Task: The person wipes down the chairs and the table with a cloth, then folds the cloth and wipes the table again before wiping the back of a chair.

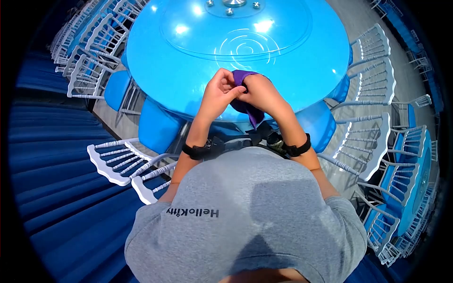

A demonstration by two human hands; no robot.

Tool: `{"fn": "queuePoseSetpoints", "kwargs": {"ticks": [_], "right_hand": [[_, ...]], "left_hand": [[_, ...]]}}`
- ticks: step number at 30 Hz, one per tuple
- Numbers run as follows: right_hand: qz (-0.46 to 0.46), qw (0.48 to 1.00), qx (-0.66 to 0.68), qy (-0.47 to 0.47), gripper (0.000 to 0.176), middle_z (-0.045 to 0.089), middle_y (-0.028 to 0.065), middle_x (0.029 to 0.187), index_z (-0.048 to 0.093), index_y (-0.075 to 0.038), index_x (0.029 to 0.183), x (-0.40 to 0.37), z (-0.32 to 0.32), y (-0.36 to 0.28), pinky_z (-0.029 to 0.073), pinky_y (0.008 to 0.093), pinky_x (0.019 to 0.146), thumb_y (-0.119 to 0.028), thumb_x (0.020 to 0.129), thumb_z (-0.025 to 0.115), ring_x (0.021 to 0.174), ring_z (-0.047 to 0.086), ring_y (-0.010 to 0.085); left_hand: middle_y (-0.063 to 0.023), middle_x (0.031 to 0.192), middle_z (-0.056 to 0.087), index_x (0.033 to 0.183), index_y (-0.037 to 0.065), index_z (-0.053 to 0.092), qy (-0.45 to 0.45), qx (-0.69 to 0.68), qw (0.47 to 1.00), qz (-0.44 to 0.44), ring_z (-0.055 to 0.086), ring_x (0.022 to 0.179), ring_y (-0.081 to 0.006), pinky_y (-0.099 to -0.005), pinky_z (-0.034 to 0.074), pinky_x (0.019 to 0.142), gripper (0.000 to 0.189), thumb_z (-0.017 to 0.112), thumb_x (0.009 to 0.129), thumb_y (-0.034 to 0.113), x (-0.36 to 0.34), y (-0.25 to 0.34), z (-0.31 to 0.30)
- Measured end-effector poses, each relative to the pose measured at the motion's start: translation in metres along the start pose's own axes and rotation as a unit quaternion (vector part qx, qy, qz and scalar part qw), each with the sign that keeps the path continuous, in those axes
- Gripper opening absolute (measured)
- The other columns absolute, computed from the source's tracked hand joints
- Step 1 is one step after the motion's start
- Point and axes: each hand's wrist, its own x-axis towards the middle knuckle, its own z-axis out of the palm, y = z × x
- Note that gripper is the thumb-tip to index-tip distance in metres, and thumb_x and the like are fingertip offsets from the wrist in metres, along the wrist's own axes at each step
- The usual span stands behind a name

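Observation:
A piece of purple cloth (pixel 255 116) is bunched between my hands above the near edge of the blue round table (pixel 179 80). My left hand (pixel 220 92) is curled, with its thumb and fingers pinched at the cloth's left side. My right hand (pixel 263 93) is closed on the same cloth, its back toward me, hiding much of it. One pointed end of the cloth hangs down below my right hand. The two thumbs come close together at the middle. Each wrist wears a black band.
A clear round turntable (pixel 236 55) with metal fittings (pixel 230 11) stands on the table. White chairs (pixel 365 141) with blue seats (pixel 158 126) surround it. Dark blue draped fabric (pixel 61 174) lies at left. More tables and chairs stand farther off on both sides.

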Motion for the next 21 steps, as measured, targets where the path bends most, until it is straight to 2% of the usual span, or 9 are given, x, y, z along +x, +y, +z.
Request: {"fn": "queuePoseSetpoints", "kwargs": {"ticks": [1, 5, 8, 10, 14, 16, 18, 20, 21], "right_hand": [[-0.002, 1.000, 0.016, 0.004, 0.024, 0.059, 0.0180, 0.071, 0.057, -0.002, 0.081, -0.002, -0.001, -0.003, 0.046, 0.0401, 0.059, -0.022, 0.070, 0.065, 0.067, 0.057, 0.0348], [-0.013, 0.999, 0.042, -0.019, 0.026, 0.059, 0.0172, 0.071, 0.057, -0.002, 0.081, -0.007, -0.006, -0.003, 0.045, 0.0393, 0.059, -0.025, 0.070, 0.065, 0.066, 0.057, 0.0337], [-0.016, 0.999, 0.016, -0.035, 0.027, 0.059, 0.0166, 0.069, 0.058, -0.002, 0.079, -0.010, -0.007, 0.003, 0.045, 0.0381, 0.057, -0.027, 0.071, 0.065, 0.063, 0.057, 0.0323], [0.036, 0.994, 0.024, -0.105, 0.028, 0.058, 0.0164, 0.066, 0.059, -0.001, 0.076, -0.012, -0.012, 0.000, 0.045, 0.0372, 0.056, -0.029, 0.073, 0.064, 0.060, 0.056, 0.0314], [0.047, 0.991, 0.086, -0.093, 0.030, 0.058, 0.0164, 0.063, 0.059, -0.001, 0.072, -0.018, -0.012, 0.000, 0.044, 0.0365, 0.054, -0.030, 0.074, 0.064, 0.058, 0.056, 0.0308], [-0.015, 0.998, 0.035, -0.058, 0.031, 0.058, 0.0158, 0.063, 0.059, 0.000, 0.071, -0.017, -0.012, 0.002, 0.044, 0.0366, 0.054, -0.031, 0.074, 0.064, 0.058, 0.055, 0.0309], [0.008, 0.997, 0.019, -0.080, 0.032, 0.058, 0.0156, 0.063, 0.059, -0.001, 0.073, -0.019, -0.013, 0.002, 0.044, 0.0375, 0.055, -0.032, 0.074, 0.063, 0.059, 0.055, 0.0314], [-0.001, 0.998, 0.003, -0.068, 0.031, 0.058, 0.0158, 0.065, 0.059, -0.001, 0.074, -0.018, -0.011, 0.008, 0.044, 0.0382, 0.055, -0.032, 0.074, 0.063, 0.061, 0.055, 0.0321], [-0.004, 0.997, -0.004, -0.073, 0.027, 0.058, 0.0158, 0.067, 0.059, -0.001, 0.073, -0.018, -0.009, 0.010, 0.044, 0.0382, 0.056, -0.028, 0.075, 0.062, 0.063, 0.057, 0.0314]], "left_hand": [[-0.0060, 0.084, 0.052, 0.090, 0.001, 0.046, 0.004, 0.012, 1.000, -0.011, 0.054, 0.069, -0.0081, -0.0195, 0.046, 0.060, 0.017, 0.060, 0.080, 0.000, 0.001, -0.004, -0.003], [-0.0031, 0.076, 0.053, 0.087, 0.000, 0.050, 0.014, 0.020, 0.999, -0.044, 0.053, 0.066, -0.0066, -0.0184, 0.044, 0.056, 0.010, 0.059, 0.083, 0.003, -0.004, 0.002, 0.000], [-0.0001, 0.068, 0.052, 0.083, -0.001, 0.053, -0.006, 0.115, 0.993, -0.023, 0.051, 0.063, -0.0055, -0.0178, 0.041, 0.053, 0.008, 0.058, 0.085, 0.007, -0.006, 0.004, 0.002], [0.0005, 0.065, 0.052, 0.081, 0.000, 0.055, -0.022, 0.145, 0.989, -0.025, 0.049, 0.061, -0.0045, -0.0178, 0.040, 0.053, 0.010, 0.056, 0.086, 0.009, -0.008, 0.003, 0.004], [0.0017, 0.067, 0.051, 0.079, 0.000, 0.054, -0.018, 0.136, 0.991, -0.010, 0.046, 0.062, -0.0040, -0.0183, 0.038, 0.054, 0.014, 0.054, 0.088, 0.011, -0.010, -0.003, 0.000], [-0.0005, 0.068, 0.053, 0.081, 0.000, 0.055, -0.031, 0.149, 0.988, 0.019, 0.048, 0.064, -0.0055, -0.0200, 0.039, 0.056, 0.011, 0.054, 0.086, 0.009, -0.009, -0.006, -0.002], [0.0005, 0.070, 0.050, 0.082, 0.001, 0.053, -0.048, 0.125, 0.991, 0.014, 0.045, 0.066, -0.0050, -0.0193, 0.038, 0.058, 0.013, 0.051, 0.089, 0.011, -0.010, -0.009, -0.003], [0.0016, 0.071, 0.047, 0.082, 0.003, 0.049, -0.064, 0.100, 0.993, 0.007, 0.042, 0.066, -0.0047, -0.0185, 0.036, 0.058, 0.015, 0.048, 0.091, 0.015, -0.008, -0.008, -0.003], [0.0038, 0.074, 0.038, 0.082, 0.005, 0.045, -0.079, 0.111, 0.991, 0.003, 0.034, 0.067, -0.0046, -0.0183, 0.030, 0.058, 0.018, 0.045, 0.094, 0.019, -0.009, -0.006, -0.002]]}}
